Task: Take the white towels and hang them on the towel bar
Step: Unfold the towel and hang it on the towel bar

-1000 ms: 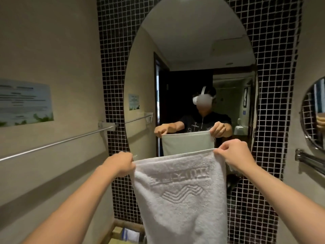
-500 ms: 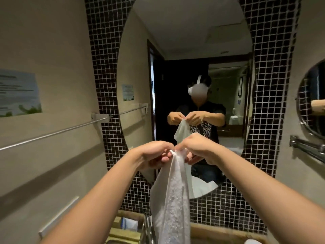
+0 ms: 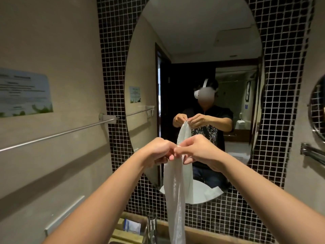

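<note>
The white terry-cloth towel (image 3: 177, 191) is off the table and in the air, folded lengthwise so that it hangs as a narrow double strip in front of the oval wall mirror (image 3: 193, 50). The left hand (image 3: 158, 152) and the right hand (image 3: 198, 152) are brought together, fingers touching, and both pinch the towel's top edge where its two upper corners meet. The rest of the cloth drops straight down past the chrome faucet (image 3: 151, 226) at the bottom of the view.

The long, thin, brushed-metal towel bar (image 3: 58, 134) runs along the beige wall to the left, at roughly the height of the hands and well apart from the towel. Nothing hangs on the stretch of bar that shows; its far left end runs out of frame, so that part cannot be judged.

By this reading the task is in an early-to-middle stage for this towel: it is picked up and doubled over, yet not draped. What is left is to carry it left, lay it over the bar, and even out the two hanging halves. The task speaks of several towels; no other one is clearly visible here apart from a pale shape reflected low in the mirror, so how many remain is uncertain.
</note>
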`<action>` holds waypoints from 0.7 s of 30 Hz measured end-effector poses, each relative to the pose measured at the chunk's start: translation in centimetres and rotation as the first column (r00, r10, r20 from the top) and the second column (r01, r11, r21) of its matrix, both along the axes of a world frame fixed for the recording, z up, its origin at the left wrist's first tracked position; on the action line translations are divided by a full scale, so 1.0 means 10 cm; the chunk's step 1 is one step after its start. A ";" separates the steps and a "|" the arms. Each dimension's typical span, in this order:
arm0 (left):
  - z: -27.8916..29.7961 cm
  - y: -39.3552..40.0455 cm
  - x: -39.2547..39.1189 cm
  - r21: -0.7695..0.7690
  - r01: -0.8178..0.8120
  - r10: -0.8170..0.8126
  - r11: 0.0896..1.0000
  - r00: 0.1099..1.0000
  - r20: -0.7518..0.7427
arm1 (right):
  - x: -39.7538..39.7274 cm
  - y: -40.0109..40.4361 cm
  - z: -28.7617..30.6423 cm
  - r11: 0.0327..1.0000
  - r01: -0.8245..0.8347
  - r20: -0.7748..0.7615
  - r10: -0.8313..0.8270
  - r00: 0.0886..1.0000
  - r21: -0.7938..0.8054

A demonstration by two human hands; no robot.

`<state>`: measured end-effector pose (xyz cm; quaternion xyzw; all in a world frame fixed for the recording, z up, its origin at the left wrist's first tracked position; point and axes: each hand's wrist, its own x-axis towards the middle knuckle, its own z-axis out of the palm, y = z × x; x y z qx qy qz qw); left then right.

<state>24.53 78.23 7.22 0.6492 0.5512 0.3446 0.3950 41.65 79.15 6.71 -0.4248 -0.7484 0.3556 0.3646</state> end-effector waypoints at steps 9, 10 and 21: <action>-0.04 0.07 0.02 0.081 -0.076 0.090 0.994 0.978 -0.189 | -0.03 0.10 -0.17 0.945 0.100 0.241 -0.180 0.954 0.312; -0.04 0.10 0.01 0.180 -0.117 0.159 0.977 0.958 -0.239 | -0.03 0.10 -0.17 0.937 0.105 0.239 -0.191 0.952 0.332; -0.18 0.24 -0.11 0.193 0.175 -0.171 0.965 0.985 -0.037 | 0.05 0.09 -0.14 0.903 0.172 0.226 -0.277 0.934 0.393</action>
